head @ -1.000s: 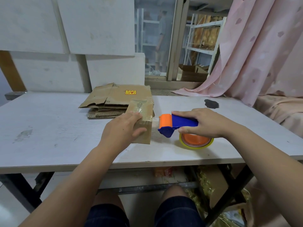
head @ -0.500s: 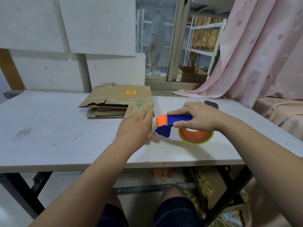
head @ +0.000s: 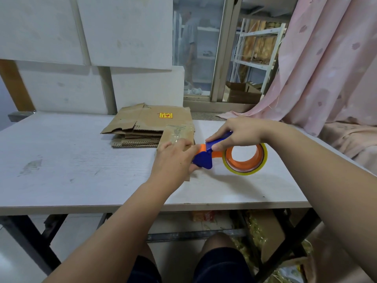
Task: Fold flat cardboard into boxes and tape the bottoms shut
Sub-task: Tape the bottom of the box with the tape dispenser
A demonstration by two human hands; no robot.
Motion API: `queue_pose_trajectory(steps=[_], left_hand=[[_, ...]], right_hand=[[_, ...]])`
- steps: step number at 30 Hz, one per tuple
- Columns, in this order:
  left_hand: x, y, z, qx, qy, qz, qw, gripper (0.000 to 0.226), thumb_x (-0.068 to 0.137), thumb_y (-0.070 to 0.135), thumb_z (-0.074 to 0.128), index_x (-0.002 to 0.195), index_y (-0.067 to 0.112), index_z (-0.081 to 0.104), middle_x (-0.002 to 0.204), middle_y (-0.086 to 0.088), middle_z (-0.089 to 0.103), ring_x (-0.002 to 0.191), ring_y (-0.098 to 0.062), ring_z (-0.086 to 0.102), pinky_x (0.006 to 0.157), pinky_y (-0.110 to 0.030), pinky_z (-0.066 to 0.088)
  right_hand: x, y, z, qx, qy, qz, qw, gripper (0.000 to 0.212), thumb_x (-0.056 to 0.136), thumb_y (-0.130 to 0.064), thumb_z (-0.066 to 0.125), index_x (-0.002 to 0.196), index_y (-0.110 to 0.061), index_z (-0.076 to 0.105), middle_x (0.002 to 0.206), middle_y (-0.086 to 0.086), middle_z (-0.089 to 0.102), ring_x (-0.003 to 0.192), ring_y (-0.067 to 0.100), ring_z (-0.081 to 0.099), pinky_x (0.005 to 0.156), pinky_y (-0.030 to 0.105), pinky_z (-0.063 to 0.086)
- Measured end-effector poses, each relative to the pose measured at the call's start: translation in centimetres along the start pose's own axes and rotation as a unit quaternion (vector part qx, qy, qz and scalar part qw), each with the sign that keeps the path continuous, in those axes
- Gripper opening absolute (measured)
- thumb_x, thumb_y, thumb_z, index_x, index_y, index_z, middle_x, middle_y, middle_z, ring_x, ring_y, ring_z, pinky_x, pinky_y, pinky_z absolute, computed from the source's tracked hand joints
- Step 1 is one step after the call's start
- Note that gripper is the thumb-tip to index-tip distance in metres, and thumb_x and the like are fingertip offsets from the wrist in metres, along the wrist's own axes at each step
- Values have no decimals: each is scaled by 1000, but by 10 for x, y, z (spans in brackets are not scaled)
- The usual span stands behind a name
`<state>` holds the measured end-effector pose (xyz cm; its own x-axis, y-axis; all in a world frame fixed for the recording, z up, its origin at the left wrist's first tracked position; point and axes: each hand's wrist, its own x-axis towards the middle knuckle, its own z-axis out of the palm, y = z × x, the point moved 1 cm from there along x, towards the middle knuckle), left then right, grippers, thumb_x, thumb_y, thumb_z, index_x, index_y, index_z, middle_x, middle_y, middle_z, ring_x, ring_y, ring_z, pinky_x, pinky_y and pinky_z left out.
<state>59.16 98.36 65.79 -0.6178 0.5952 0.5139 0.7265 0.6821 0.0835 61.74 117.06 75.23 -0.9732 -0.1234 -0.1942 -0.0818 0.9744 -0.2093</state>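
Our right hand (head: 238, 132) grips the blue-and-orange plastic tape dispenser (head: 204, 160) from above, fingers curled round its blue handle, with the orange-cored roll of clear tape (head: 245, 159) on its right. Our left hand (head: 175, 158) lies over the small brown cardboard box (head: 178, 131), fingertips meeting the dispenser's nose; whether they pinch the tape end we cannot tell. The box sits on the white wooden table (head: 61, 160) under the left hand, taped face up, long axis running away from us, just in front of the stack of flat brown cardboard (head: 146, 123). The nose points left at the box, so we judge the left hand must steady it.
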Motion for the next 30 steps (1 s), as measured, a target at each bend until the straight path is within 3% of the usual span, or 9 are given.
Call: queue_pose_trajectory(steps=[2,5,8,12,16,20,26,28,30], left_hand=[[-1,2,-1,37,-42,16,998,49,82,50,65,127,32,55,138,-1,42,122,-21,46,107,-40,23],[-3,4,-4,51,-63,38,996,50,62,54,81,104,28,71,126,-13,53,111,-30,57,100,-47,35],[-2,-4,-9,20,-94,45,994,46,87,54,55,129,35,55,148,-3,31,134,-18,35,111,-36,17],[3,-7,-17,-18,-106,43,993,53,83,60,52,130,35,55,149,4,34,131,-14,38,105,-28,22],[5,-8,-14,-48,-71,39,996,63,81,68,41,129,32,57,133,7,52,124,-13,47,98,-29,30],[8,-6,-12,-64,-70,0,996,51,95,53,33,142,32,39,130,6,56,121,-14,49,99,-29,29],[9,-1,-13,-23,-23,-16,999,38,103,25,36,141,25,39,131,7,56,115,-15,52,89,-26,31],[8,0,-15,-29,-13,-23,999,35,103,27,33,136,23,43,124,3,60,110,-18,55,83,-27,31],[7,2,-17,-59,-7,-44,997,29,100,38,37,121,22,51,108,2,65,100,-21,58,74,-27,28]], right_hand=[[4,1,6,12,-29,4,1000,35,88,-50,59,121,-39,63,102,-24,60,91,1,52,70,15,34],[6,11,22,94,-69,6,993,36,83,-55,64,113,-37,70,98,-12,66,84,7,55,74,22,37],[-2,26,31,255,-91,8,962,42,75,-55,65,95,-19,75,73,3,55,69,17,44,64,32,35],[-11,45,50,421,-159,44,892,30,80,-43,66,64,-18,69,61,3,60,53,12,55,56,25,45],[-11,62,72,539,-171,93,820,63,46,-52,91,87,-8,75,85,12,70,71,22,66,71,32,54],[-9,62,88,634,-149,94,753,91,42,-48,94,116,-5,65,108,19,66,91,33,65,81,39,54],[-13,52,89,680,-166,57,712,77,44,-49,92,105,-5,73,105,31,66,82,39,70,65,40,58],[-14,55,88,679,-146,78,715,77,44,-50,92,102,-3,74,105,29,67,80,39,70,65,41,58],[-14,60,88,676,-89,112,723,69,60,-57,81,102,-3,74,107,26,67,82,39,69,68,42,58]])
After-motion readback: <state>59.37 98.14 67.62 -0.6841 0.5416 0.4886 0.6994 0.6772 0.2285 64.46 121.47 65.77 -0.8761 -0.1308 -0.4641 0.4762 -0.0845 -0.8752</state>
